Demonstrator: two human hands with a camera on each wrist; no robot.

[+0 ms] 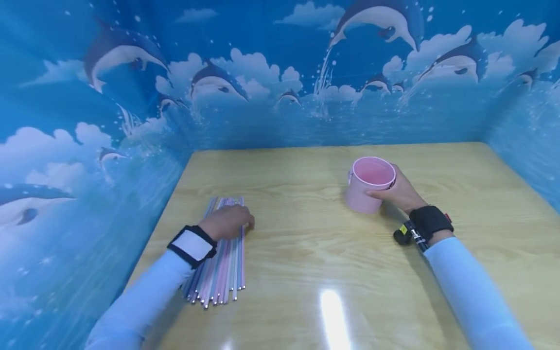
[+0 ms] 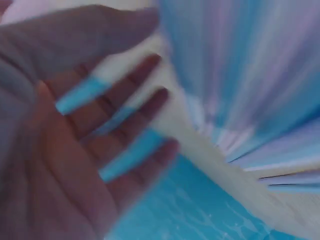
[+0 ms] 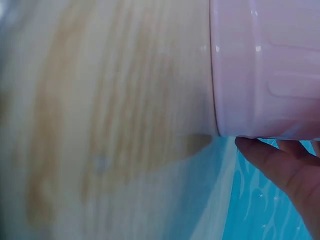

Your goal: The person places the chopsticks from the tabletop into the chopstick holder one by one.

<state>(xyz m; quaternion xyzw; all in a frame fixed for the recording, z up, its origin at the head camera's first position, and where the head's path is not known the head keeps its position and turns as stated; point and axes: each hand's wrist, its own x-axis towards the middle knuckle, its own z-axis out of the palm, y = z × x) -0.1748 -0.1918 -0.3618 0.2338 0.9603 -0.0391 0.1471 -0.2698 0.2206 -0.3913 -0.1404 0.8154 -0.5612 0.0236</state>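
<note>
A bundle of slim pastel sticks [image 1: 218, 279] in pink, blue and lilac lies lengthwise on the left part of the table, with shiny near ends. My left hand [image 1: 228, 221] is over their far half. In the left wrist view its fingers are spread and loosely bent beside the blurred sticks [image 2: 245, 65], with nothing held. To the right stands a small pink bucket [image 1: 364, 198], upright and open at the top. My right hand [image 1: 403, 190] grips its right side, thumb at the front. The right wrist view shows fingers against the bucket wall [image 3: 285, 65].
The light wood table [image 1: 297, 262] lies between the sticks and the bucket, with a bright reflection near the front. A blue curtain-like backdrop [image 1: 271, 121] with dolphins rises along the back and both sides. Each wrist wears a black strap [image 1: 430, 223].
</note>
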